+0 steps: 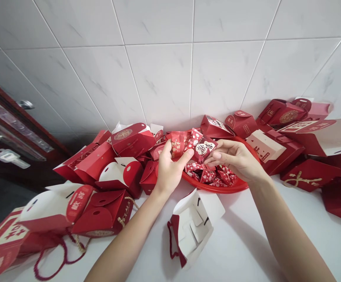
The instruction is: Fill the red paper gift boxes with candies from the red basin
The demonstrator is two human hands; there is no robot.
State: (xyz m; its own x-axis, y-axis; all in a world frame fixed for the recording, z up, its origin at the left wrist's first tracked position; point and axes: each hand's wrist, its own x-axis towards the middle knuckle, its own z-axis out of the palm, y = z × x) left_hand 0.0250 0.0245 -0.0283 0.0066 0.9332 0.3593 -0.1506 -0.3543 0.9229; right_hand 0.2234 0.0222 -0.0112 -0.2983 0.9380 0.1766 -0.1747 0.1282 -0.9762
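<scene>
My left hand (172, 168) is closed on a red wrapped packet (178, 143) with gold characters, its thumb against a second packet. That one, a dark red dotted candy packet (204, 149) with a white label, is pinched at its right side by my right hand (238, 158). Both hands are above a red plastic basin (226, 190), where several similar dotted candy packets (214, 176) lie. In front of the basin, nearer to me, an open gift box (192, 231) shows its white inside and a dark red cord handle. My fingers partly cover both held packets.
Several red gift boxes (101, 213), some with flaps up, crowd the left of the white table (241, 243). More red boxes (302, 172) stand at the right. A tiled wall (161, 82) rises behind. Keys (8, 156) hang from a dark door at the far left.
</scene>
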